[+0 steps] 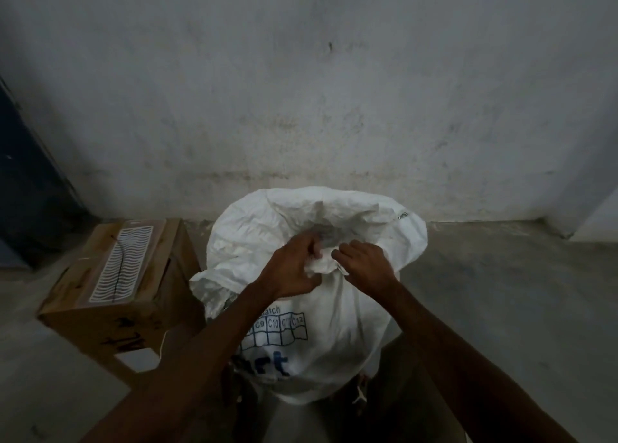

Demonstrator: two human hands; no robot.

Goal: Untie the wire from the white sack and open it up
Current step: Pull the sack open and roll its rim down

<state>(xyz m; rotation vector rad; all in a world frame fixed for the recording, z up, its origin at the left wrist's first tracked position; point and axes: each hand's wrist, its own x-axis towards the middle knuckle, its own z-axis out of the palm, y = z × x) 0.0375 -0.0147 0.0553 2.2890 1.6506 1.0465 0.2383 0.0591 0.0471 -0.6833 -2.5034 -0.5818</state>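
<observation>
The white woven plastic sack (321, 309) with blue print stands on the concrete floor (501, 292), just right of a brown cardboard box (113, 275). Left hand (294, 268) and right hand (364, 265) pinch its bunched neck, probably working the tie loose; the wire itself is not discernible.

Looks like a storeroom or warehouse corner: bare concrete floor (485, 292), stained plaster wall (301, 91), a taped cardboard box (110, 285) sitting right beside a big white sack (334, 309).
</observation>
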